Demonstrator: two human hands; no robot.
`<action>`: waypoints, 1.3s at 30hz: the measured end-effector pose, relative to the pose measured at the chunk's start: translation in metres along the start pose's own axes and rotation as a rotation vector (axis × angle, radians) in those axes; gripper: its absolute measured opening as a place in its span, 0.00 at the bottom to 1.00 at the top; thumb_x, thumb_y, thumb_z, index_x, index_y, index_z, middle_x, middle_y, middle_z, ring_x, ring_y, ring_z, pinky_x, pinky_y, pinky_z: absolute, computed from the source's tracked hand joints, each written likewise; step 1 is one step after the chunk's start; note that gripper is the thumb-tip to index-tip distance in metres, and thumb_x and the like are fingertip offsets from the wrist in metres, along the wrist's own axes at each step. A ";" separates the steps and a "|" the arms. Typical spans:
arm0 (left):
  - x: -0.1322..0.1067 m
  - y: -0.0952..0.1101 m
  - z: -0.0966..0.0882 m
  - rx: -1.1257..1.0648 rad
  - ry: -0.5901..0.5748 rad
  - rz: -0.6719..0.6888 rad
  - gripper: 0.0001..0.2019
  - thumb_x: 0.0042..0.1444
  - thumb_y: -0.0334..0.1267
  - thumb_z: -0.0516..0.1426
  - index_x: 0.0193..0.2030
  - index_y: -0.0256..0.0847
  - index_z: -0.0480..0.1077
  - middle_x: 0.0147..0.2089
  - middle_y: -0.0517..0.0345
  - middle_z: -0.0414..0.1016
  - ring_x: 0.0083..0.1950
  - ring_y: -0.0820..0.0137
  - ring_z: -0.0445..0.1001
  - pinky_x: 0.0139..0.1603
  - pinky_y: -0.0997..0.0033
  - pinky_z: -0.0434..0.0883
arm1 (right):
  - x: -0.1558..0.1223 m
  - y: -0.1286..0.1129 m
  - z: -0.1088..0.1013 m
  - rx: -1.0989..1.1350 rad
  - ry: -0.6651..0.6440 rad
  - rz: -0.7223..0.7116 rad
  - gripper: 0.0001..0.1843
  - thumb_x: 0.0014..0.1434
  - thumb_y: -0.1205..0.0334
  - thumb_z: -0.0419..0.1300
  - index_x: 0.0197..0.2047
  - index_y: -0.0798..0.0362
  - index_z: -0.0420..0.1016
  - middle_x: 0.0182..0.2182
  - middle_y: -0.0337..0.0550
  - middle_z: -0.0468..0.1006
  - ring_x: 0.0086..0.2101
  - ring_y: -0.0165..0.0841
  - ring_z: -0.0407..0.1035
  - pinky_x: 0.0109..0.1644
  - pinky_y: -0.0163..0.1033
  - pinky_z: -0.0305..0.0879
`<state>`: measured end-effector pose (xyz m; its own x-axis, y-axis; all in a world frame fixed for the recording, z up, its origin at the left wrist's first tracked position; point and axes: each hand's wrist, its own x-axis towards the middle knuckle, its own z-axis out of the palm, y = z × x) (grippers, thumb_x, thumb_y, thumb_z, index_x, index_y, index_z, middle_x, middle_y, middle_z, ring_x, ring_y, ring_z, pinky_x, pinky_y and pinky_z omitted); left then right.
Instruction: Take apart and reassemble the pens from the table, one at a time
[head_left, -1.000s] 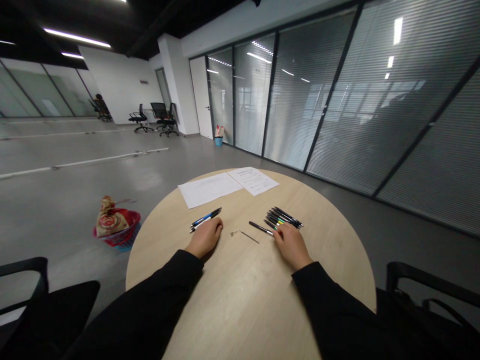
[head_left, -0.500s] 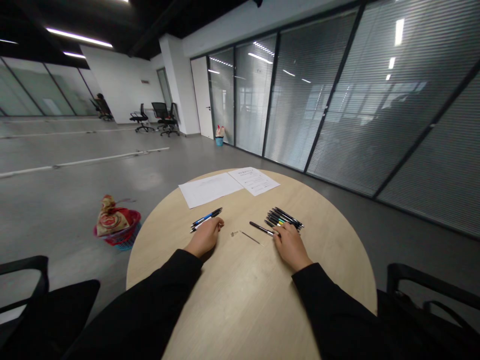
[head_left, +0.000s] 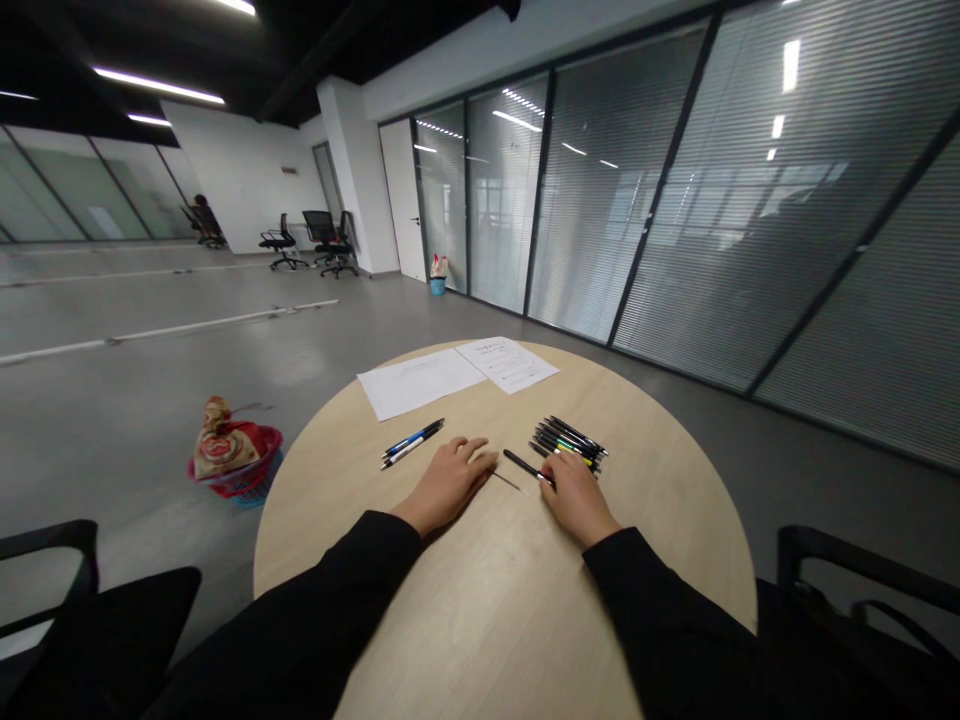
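My left hand (head_left: 448,485) lies palm down on the table with its fingers stretched out and apart. Its fingertips are at the left end of a thin pen refill (head_left: 508,482); whether they touch it I cannot tell. My right hand (head_left: 576,495) is closed on the lower end of a black pen (head_left: 523,463), which points up and left. Just beyond that hand lies a bunch of several pens (head_left: 571,435), mostly black. Beyond my left hand, blue and white pens (head_left: 412,442) lie side by side.
Two sheets of paper, one blank-looking (head_left: 420,382) and one printed (head_left: 510,363), lie at the far side of the round wooden table (head_left: 480,620). A basket (head_left: 259,470) with a bag stands on the floor to the left. Chair armrests (head_left: 862,570) flank the table.
My left hand has moved right, away from the blue and white pens, to the refill, and now covers the small loose parts beside it. My right hand has shifted slightly with the black pen.
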<state>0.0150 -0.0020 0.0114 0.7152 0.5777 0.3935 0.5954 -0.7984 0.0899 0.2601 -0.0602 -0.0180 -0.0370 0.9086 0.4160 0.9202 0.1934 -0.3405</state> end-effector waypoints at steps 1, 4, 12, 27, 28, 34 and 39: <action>0.001 0.000 0.001 0.012 -0.005 0.012 0.16 0.69 0.40 0.51 0.58 0.46 0.73 0.63 0.44 0.68 0.59 0.55 0.65 0.59 0.49 0.66 | 0.000 0.000 0.001 -0.004 0.001 -0.004 0.04 0.59 0.71 0.59 0.37 0.54 0.74 0.38 0.48 0.74 0.44 0.41 0.66 0.51 0.43 0.62; 0.003 -0.001 0.004 0.021 -0.010 0.043 0.12 0.68 0.40 0.53 0.52 0.48 0.76 0.62 0.47 0.70 0.59 0.56 0.65 0.58 0.50 0.66 | 0.000 0.000 0.003 -0.027 -0.011 -0.016 0.05 0.61 0.69 0.59 0.39 0.54 0.76 0.39 0.50 0.75 0.45 0.42 0.66 0.53 0.44 0.62; 0.006 0.004 0.001 0.130 -0.072 0.164 0.09 0.67 0.31 0.52 0.37 0.39 0.73 0.47 0.48 0.73 0.49 0.61 0.67 0.51 0.60 0.66 | -0.001 -0.001 0.001 -0.012 -0.030 -0.007 0.03 0.61 0.68 0.60 0.35 0.54 0.73 0.38 0.49 0.74 0.44 0.41 0.67 0.52 0.43 0.62; -0.001 -0.001 -0.005 0.053 0.031 -0.004 0.12 0.65 0.25 0.47 0.41 0.38 0.70 0.38 0.47 0.72 0.42 0.60 0.65 0.45 0.60 0.67 | 0.000 0.003 -0.001 0.071 0.033 0.089 0.03 0.62 0.68 0.57 0.38 0.51 0.67 0.34 0.44 0.76 0.37 0.38 0.70 0.41 0.39 0.62; -0.002 -0.004 -0.006 0.036 0.061 -0.032 0.12 0.64 0.25 0.47 0.44 0.37 0.71 0.39 0.46 0.72 0.43 0.60 0.66 0.46 0.59 0.67 | 0.001 0.003 0.000 0.090 0.039 0.085 0.02 0.62 0.68 0.57 0.39 0.51 0.68 0.34 0.44 0.76 0.37 0.38 0.71 0.41 0.39 0.62; -0.008 -0.017 -0.009 -0.037 0.117 -0.106 0.13 0.66 0.29 0.47 0.51 0.38 0.70 0.44 0.45 0.75 0.47 0.58 0.68 0.51 0.56 0.67 | 0.001 0.004 0.001 0.221 0.078 0.067 0.12 0.61 0.70 0.58 0.49 0.55 0.74 0.41 0.48 0.80 0.43 0.39 0.73 0.50 0.42 0.66; -0.008 -0.019 -0.006 -0.027 0.114 -0.156 0.11 0.66 0.30 0.49 0.48 0.38 0.72 0.43 0.46 0.76 0.46 0.58 0.69 0.50 0.56 0.67 | 0.002 0.004 -0.002 0.219 0.077 0.046 0.09 0.62 0.70 0.58 0.43 0.54 0.79 0.42 0.49 0.81 0.45 0.40 0.73 0.53 0.43 0.66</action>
<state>-0.0044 0.0078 0.0115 0.5680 0.6727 0.4742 0.6847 -0.7059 0.1812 0.2641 -0.0580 -0.0171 0.0406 0.8891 0.4560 0.8135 0.2355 -0.5317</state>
